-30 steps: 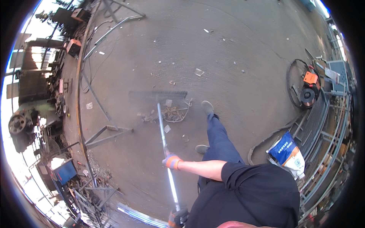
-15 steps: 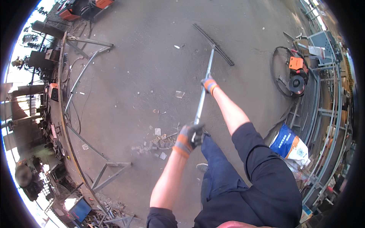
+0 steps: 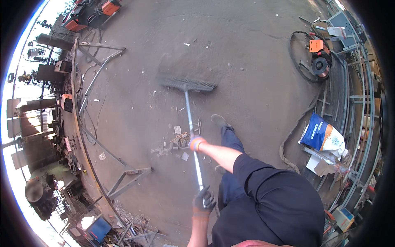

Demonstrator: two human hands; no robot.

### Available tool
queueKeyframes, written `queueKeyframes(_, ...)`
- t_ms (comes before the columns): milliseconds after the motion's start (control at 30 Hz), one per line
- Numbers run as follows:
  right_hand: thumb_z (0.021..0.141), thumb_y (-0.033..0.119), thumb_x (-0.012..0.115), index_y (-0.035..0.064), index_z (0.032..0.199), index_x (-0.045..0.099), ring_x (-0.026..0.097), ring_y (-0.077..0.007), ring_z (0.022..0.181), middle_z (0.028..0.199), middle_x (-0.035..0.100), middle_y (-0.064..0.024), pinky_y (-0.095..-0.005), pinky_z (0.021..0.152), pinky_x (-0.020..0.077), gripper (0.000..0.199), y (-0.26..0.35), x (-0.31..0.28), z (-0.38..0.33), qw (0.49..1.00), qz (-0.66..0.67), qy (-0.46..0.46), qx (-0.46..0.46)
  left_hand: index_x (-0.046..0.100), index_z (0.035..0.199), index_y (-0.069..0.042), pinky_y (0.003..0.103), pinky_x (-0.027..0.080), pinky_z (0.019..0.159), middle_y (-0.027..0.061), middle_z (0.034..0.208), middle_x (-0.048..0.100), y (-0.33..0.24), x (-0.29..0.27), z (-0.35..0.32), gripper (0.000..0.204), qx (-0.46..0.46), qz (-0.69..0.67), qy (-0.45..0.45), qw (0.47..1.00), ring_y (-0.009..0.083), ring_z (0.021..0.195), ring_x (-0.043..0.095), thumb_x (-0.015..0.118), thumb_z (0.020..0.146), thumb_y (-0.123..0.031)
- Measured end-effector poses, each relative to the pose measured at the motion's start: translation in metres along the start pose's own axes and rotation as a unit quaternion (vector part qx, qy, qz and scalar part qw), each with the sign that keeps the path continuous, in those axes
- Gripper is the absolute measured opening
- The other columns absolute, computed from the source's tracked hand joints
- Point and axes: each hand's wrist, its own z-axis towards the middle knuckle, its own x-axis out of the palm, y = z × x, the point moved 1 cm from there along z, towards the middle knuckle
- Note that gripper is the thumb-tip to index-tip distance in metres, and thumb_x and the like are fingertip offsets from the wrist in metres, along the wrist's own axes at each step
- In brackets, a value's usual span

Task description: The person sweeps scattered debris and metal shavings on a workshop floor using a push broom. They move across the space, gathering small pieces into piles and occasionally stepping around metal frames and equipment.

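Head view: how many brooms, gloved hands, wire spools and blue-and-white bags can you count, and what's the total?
Broom: 1
Left hand and right hand, gloved: 2
Wire spool: 1
Blue-and-white bag: 1
Total: 5

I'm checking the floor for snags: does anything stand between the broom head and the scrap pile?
Nothing large is visible between the broom head and the scrap pile, only a few small loose bits. The broom pole, gripped by the left hand and the right hand, extends over that gap.

Metalworking workshop: wire spool (image 3: 320, 67), long metal frame (image 3: 77, 123), dusty floor (image 3: 255, 103).
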Motion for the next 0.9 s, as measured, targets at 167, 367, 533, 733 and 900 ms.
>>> queueKeyframes(167, 0.087, 0.019, 0.066, -0.0034, 0.123, 0.068, 0.073, -0.0327, 0.101, 0.112, 0.073, -0.021, -0.0438, 0.083, 0.0593, 0.042, 0.157, 0.148, -0.069, 0.994, 0.02, 0.059, -0.092, 0.064, 0.106, -0.003, 0.026, 0.031, 0.044, -0.0043, 0.062, 0.037, 0.067, -0.122, -0.116, 0.012, 0.025, 0.025, -0.134, 0.99, 0.01, 0.045, 0.035, 0.059, 0.098, -0.01)
queueKeyframes(367, 0.087, 0.014, 0.066, -0.0044, 0.123, 0.065, 0.073, -0.0343, 0.089, 0.101, 0.073, -0.0223, -0.045, 0.079, 0.0585, 0.04, 0.249, 0.212, -0.143, 0.959, -0.122, 0.104, -0.234, 0.063, 0.111, -0.001, 0.025, 0.032, 0.043, -0.0019, 0.064, 0.046, 0.111, -0.184, -0.206, 0.018, 0.042, 0.115, -0.161, 0.979, 0.0085, 0.048, 0.042, 0.062, 0.095, -0.009)
queueKeyframes(533, 0.09, 0.014, 0.066, 0.0021, 0.14, 0.049, 0.071, -0.0344, 0.079, 0.091, 0.071, -0.0181, -0.0481, 0.078, 0.0587, 0.054, 0.212, 0.184, -0.227, 0.855, 0.504, 0.039, 0.118, 0.063, 0.119, 0.0, 0.029, 0.049, 0.06, 0.0055, 0.078, 0.063, 0.15, -0.19, -0.22, 0.032, 0.196, 0.432, -0.098, 0.875, 0.015, 0.068, 0.062, 0.067, 0.093, -0.018)
queueKeyframes(733, 0.093, 0.026, 0.07, 0.0088, 0.132, 0.049, 0.068, -0.0308, 0.067, 0.085, 0.069, -0.0135, -0.05, 0.062, 0.0588, 0.047, 0.09, 0.142, -0.264, 0.512, 0.831, 0.044, 0.214, 0.057, 0.131, -0.001, 0.053, 0.054, 0.088, 0.0275, 0.1, 0.072, 0.183, -0.157, -0.18, 0.076, 0.073, 0.735, -0.276, 0.615, 0.0485, 0.098, 0.068, 0.077, 0.08, -0.054)
queueKeyframes(900, 0.094, 0.039, 0.071, 0.0133, 0.095, 0.058, 0.06, -0.0265, 0.052, 0.065, 0.057, -0.0074, -0.0467, 0.05, 0.0535, 0.028, -0.013, 0.15, -0.268, 0.41, 0.863, 0.022, 0.295, 0.061, 0.122, 0.0, 0.051, 0.054, 0.088, 0.0287, 0.096, 0.071, 0.215, -0.114, -0.111, 0.065, 0.077, 0.717, -0.269, 0.639, 0.0463, 0.098, 0.069, 0.074, 0.082, -0.05)
